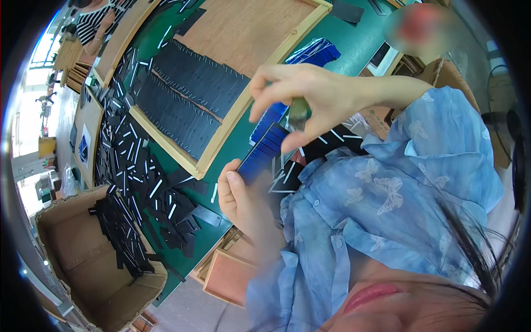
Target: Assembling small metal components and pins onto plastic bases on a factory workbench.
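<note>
Close to my body, my left hand (pixel 243 199) pinches one end of a narrow dark-blue panel (pixel 265 150) with a black long edge and lines across it. My right hand (pixel 312 94) is over the panel's far end, its thumb tip beside that end and its index finger bent away from the thumb. A small olive-green object (pixel 299 110) sits within the curl of the right hand; the fingers partly hide it and its kind is not plain. Behind the panel lies a bright blue shiny strip (pixel 271 119), partly covered by my right hand.
A wood-framed board (pixel 202 166) holds rows of black strips (pixel 177 119) with thin wires. Loose black and white strips (pixel 133 160) lie heaped left of it on the green table. A cardboard box (pixel 77 243) stands front left. Shiny blue pieces (pixel 314 51) lie beyond my right hand. Another person (pixel 97 25) is far left.
</note>
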A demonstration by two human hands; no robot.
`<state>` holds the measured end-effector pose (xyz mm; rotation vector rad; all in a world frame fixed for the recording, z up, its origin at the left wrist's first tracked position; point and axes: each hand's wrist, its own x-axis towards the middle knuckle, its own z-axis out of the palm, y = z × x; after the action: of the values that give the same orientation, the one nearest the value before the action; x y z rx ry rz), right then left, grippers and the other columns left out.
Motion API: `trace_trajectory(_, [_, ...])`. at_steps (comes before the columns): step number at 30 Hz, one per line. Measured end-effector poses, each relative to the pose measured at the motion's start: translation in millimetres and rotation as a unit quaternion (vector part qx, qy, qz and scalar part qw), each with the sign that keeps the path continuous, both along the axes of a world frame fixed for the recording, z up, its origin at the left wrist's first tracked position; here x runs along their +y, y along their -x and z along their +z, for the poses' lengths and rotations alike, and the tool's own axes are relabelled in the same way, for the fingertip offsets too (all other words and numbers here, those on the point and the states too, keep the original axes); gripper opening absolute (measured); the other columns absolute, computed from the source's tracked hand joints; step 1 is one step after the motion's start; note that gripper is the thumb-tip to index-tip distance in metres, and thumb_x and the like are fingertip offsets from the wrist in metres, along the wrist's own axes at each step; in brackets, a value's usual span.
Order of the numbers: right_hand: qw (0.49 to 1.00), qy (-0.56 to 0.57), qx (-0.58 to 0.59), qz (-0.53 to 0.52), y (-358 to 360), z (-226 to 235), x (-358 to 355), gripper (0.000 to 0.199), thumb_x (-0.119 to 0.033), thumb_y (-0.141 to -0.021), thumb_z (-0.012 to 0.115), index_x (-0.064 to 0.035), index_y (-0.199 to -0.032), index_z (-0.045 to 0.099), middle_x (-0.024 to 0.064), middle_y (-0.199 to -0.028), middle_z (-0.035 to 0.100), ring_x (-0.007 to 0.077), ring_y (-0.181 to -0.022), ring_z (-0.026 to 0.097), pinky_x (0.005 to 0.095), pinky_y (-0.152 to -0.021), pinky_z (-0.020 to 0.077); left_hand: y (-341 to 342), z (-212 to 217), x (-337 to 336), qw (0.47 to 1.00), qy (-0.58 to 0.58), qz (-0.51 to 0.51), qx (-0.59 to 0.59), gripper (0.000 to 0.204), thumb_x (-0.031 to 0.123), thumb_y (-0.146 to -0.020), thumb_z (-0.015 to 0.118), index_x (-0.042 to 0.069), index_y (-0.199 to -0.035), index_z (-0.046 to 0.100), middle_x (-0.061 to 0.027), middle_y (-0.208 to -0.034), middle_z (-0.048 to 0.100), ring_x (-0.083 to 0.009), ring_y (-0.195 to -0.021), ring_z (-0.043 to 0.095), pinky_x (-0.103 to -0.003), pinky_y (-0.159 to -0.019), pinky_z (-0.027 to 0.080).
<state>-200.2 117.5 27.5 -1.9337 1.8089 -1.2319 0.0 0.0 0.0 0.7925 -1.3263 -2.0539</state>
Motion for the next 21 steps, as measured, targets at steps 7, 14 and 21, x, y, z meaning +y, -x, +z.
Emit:
trace_trajectory(7, [0.985, -0.092, -0.147, -0.016, -4, -15, -8, 0.021, -0.012, -0.072, 0.074, -0.0059, -0.089, 0.064, 0.0046, -0.097, 0.053, 0.0132, -0.079, 0.05, 0.0252, -0.066, 0.0408, 4, 8, 12, 0.999, 0.035, -0.019, -0.023, 0.029, 0.023, -0.098, 0.044, -0.003, -0.108, 0.053, -0.0141, -0.086, 0.062, -0.0179, -0.068, 0.062, -0.026, -0.061, 0.053])
trace_trajectory(14, [0.954, -0.141, -0.265, -0.023, -2, -17, -10, 0.02, -0.023, -0.076, 0.071, -0.0044, -0.08, 0.064, 0.0006, -0.081, 0.057, 0.0063, -0.056, 0.044, 0.0228, -0.049, 0.0328, -1, 13, 8, 0.998, 0.025, -0.033, -0.047, 0.029, 0.026, -0.098, 0.045, 0.0, -0.111, 0.051, -0.0134, -0.088, 0.063, -0.0171, -0.075, 0.063, -0.029, -0.068, 0.052])
trace_trajectory(21, [0.934, -0.222, -0.244, -0.136, -2, -11, 0, 0.015, -0.016, -0.08, 0.07, -0.0037, -0.083, 0.063, 0.0005, -0.09, 0.052, 0.0036, -0.057, 0.032, 0.0191, -0.053, 0.028, 2, 6, 8, 0.998, 0.03, -0.039, -0.034, 0.031, 0.026, -0.098, 0.044, 0.0, -0.113, 0.051, -0.0142, -0.09, 0.063, -0.017, -0.074, 0.063, -0.029, -0.069, 0.052])
